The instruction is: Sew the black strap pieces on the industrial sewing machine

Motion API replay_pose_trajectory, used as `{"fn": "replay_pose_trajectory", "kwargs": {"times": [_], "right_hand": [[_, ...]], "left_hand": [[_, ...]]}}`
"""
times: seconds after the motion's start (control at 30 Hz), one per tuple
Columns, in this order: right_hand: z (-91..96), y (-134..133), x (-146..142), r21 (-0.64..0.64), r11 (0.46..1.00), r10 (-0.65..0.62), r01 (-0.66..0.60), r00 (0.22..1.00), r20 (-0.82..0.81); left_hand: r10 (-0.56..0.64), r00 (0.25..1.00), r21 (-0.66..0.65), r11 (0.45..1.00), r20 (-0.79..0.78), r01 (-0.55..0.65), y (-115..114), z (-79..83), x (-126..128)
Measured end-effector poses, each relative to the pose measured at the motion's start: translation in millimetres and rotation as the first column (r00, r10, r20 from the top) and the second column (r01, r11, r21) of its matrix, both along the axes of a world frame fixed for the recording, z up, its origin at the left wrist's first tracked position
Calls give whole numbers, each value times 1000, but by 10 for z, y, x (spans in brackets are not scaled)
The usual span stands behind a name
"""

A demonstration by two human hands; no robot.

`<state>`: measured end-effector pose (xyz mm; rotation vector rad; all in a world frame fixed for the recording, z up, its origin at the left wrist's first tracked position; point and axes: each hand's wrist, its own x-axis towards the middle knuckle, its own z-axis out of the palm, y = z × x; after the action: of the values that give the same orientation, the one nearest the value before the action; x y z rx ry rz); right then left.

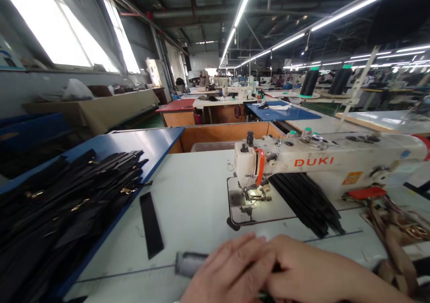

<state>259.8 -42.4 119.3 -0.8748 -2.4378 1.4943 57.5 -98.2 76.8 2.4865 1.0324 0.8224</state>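
Close together at the front edge of the table are my two hands. My left hand (228, 271) has its fingers pressed together over a strip of grey and black material (190, 263), whose end sticks out to the left. My right hand (295, 262) is closed against it, with a bit of black showing between the two hands; most of what it grips is hidden. Ahead of them stands a white sewing machine (322, 159), its needle and presser foot (257, 194) over the metal plate. A flat black strip (151, 224) lies to the left on the pale tabletop.
A pile of black pieces with gold-coloured metal fittings (83, 204) covers the blue side table. Black strips (307, 202) lie under the machine arm. Brown straps with metal rings (396, 235) sit at right. Black thread cones (309, 82) stand behind.
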Motion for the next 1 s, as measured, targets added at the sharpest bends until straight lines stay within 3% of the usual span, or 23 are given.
{"fn": "replay_pose_trajectory", "kwargs": {"times": [0.03, 0.07, 0.13, 0.17, 0.2, 0.23, 0.33, 0.43, 0.53, 0.63, 0.7, 0.8, 0.9, 1.0], "right_hand": [[109, -17, -9, -24, 997, 74, -73, 996, 46], [203, -16, -27, -32, 994, 111, -109, 991, 75], [329, 51, -70, -28, 991, 134, -132, 988, 74], [358, 116, -85, -32, 992, 120, -119, 991, 56], [364, 195, -93, -67, 992, 105, -103, 994, 34], [351, 280, -94, -132, 988, 88, -85, 996, 16], [223, 483, -96, -363, 931, 16, -30, 999, -41], [26, 502, -223, -384, 920, -143, 74, 978, -154], [-167, 435, -562, -264, 938, -297, 224, 911, -286], [-298, 475, -1013, -173, 937, -347, 303, 860, -374], [-366, 563, -1262, -94, 925, -371, 368, 820, -436], [-520, 633, -1405, 231, 856, -329, 463, 832, -447], [-757, 511, -1262, 546, 745, -191, 383, 907, -375], [-958, 287, -1026, 621, 769, -68, 151, 986, -155]], "left_hand": [[20, 997, -169, 986, 72, -7, 10, 33, -39], [29, 992, -378, 925, 126, 21, 17, 60, -65], [76, 973, -741, 662, 220, 115, 14, 85, -93], [124, 956, -832, 530, 266, 163, 5, 83, -104], [191, 930, -874, 440, 314, 205, -7, 71, -120], [279, 888, -884, 402, 365, 237, -20, 52, -144], [543, 689, -868, 405, 481, 286, -60, -33, -255], [678, 561, -880, 356, 475, 315, -75, -114, -349], [758, 456, -880, 345, 466, 325, -4, -167, -367], [826, 320, -880, 385, 463, 278, 199, -202, -368], [842, 269, -879, 411, 468, 242, 383, -223, -396], [846, 244, -878, 438, 475, 192, 639, -264, -489], [854, 225, -883, 447, 470, 144, 803, -317, -604], [862, 222, -890, 442, 457, 113, 937, -370, -682]]}}
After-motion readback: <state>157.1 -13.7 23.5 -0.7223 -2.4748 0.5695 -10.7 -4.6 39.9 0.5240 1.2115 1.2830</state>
